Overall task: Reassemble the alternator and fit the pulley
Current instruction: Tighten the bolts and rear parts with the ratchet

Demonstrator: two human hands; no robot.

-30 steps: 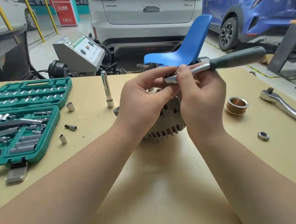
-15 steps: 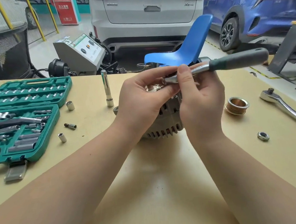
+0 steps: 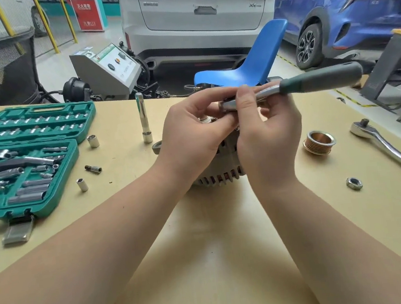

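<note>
The silver finned alternator stands on the tan table, mostly hidden behind both hands. My left hand and my right hand together grip the head end of a small ratchet, whose dark green handle sticks out to the right above the alternator. What is under the ratchet head is hidden by my fingers. The grooved brass-coloured pulley lies on the table right of the alternator, and a hex nut lies nearer the front right.
An open green socket case fills the left side. Loose sockets and a bit lie beside it, and a tall extension bar stands upright. A larger ratchet lies at the right. A blue chair and parked cars stand behind.
The ratchet handle has tipped very slightly upward at its right end. Both hands stay on the ratchet head above the alternator.
</note>
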